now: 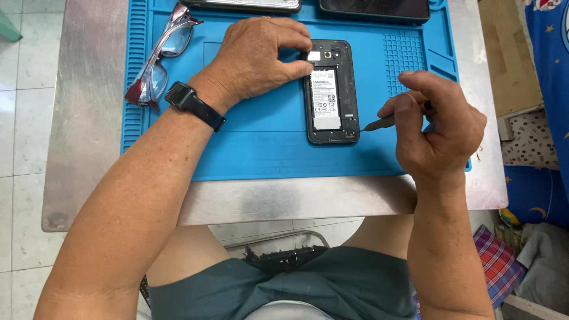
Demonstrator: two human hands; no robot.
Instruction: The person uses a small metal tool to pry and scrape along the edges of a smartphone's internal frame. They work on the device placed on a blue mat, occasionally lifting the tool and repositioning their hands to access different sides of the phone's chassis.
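The phone (332,92), long axis running away from the person, is pinned by the left hand (261,59); a tool (382,123), pinched in the right hand (435,127), apparently touches its lower right corner.

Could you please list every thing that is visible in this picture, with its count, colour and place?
opened phone: 1, black, back cover off, white battery showing, centre of the mat
screwdriver: 1, dark, tip at the phone's lower right corner
repair mat: 1, blue, on the table
eyeglasses: 1, reddish frame, left part of the mat
other devices: 2, dark, top edge of the mat, partly cut off
table: 1, grey metal, under the mat
wristwatch: 1, black, on the left wrist
left hand: 1, fingers holding the phone's upper left edge
right hand: 1, grip closed on the screwdriver
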